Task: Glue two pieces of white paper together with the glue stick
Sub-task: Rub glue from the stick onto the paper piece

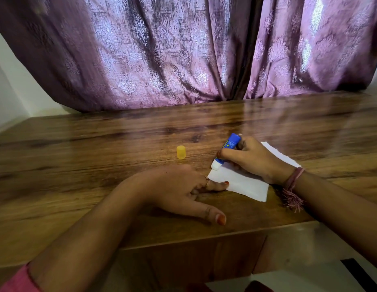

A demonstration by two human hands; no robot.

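A small piece of white paper point(242, 182) lies on the wooden table point(99, 144) near its front edge. My right hand point(255, 161) grips a blue glue stick point(227, 149), tilted, with its white tip touching the paper's far left corner. More white paper point(282, 154) shows behind my right wrist; whether it is a separate piece I cannot tell. My left hand point(183, 190) lies flat on the table, fingers straight, and one fingertip presses the paper's left edge. The yellow cap point(181, 152) stands upright on the table, left of the glue stick.
Purple patterned curtains point(183, 49) hang behind the table's far edge. The table's front edge point(204, 239) runs just below my hands, with pale floor point(309, 249) beyond it at lower right.
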